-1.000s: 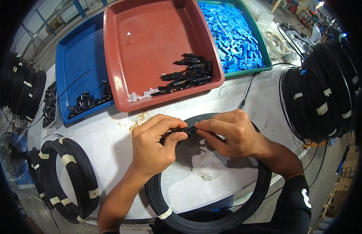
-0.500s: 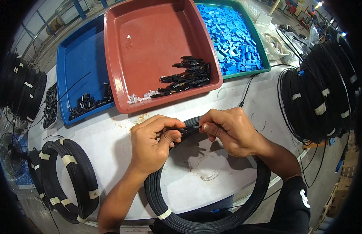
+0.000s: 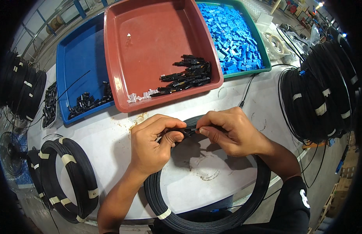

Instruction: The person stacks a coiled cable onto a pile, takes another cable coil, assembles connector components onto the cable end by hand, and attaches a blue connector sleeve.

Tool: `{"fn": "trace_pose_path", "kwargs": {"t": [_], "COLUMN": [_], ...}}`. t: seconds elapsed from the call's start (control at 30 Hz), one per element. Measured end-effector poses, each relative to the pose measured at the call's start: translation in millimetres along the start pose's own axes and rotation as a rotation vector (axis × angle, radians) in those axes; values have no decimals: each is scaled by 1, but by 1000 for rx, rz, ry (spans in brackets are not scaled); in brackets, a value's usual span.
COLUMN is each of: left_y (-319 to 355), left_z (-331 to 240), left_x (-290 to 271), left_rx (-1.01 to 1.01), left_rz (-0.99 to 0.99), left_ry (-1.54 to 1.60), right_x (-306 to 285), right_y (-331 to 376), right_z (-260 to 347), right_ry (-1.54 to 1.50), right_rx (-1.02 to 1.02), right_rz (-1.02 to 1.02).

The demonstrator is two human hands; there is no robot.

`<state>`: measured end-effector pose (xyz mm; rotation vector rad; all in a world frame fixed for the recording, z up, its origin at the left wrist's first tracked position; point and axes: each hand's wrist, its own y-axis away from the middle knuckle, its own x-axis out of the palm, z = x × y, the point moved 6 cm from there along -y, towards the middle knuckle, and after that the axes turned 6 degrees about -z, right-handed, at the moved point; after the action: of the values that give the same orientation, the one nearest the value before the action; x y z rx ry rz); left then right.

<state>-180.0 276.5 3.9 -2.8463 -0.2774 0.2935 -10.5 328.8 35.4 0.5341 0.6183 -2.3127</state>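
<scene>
My left hand (image 3: 151, 142) is closed, thumb and forefinger gripping a small black connector (image 3: 185, 133). Facing it, my right hand (image 3: 231, 132) pinches a thin black cable end (image 3: 194, 129) that meets the connector between my fingertips. Whether the cable sits inside the connector or only against it, I cannot tell. Both hands are above the far side of a large coil of black cable (image 3: 263, 183), banded with pale tape, which rests at the table's near edge and overhangs it toward me.
Behind my hands, a red tray (image 3: 149, 43) holds black connectors and small clear pieces. A blue tray (image 3: 79, 54) with black parts lies left; a green tray (image 3: 267, 64) of blue pieces lies right. More cable coils stand at left (image 3: 85, 171) and right (image 3: 317, 93).
My right fingertips have shifted slightly left, closer to the connector, and less of the cable end shows between my hands. My left hand stays nearly in place.
</scene>
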Motion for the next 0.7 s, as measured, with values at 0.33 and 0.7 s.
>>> {"fn": "trace_pose_path", "kwargs": {"t": [0.33, 0.7], "left_y": [2, 2], "left_z": [-10, -13], "left_x": [1, 3], "left_rx": [125, 166], "left_rz": [30, 50], "left_ry": [-115, -194], "right_x": [1, 2], "right_y": [4, 7], "right_z": [7, 9], "right_ry": [109, 150], "right_rx": [-142, -241], "right_rz": [-54, -79]}}
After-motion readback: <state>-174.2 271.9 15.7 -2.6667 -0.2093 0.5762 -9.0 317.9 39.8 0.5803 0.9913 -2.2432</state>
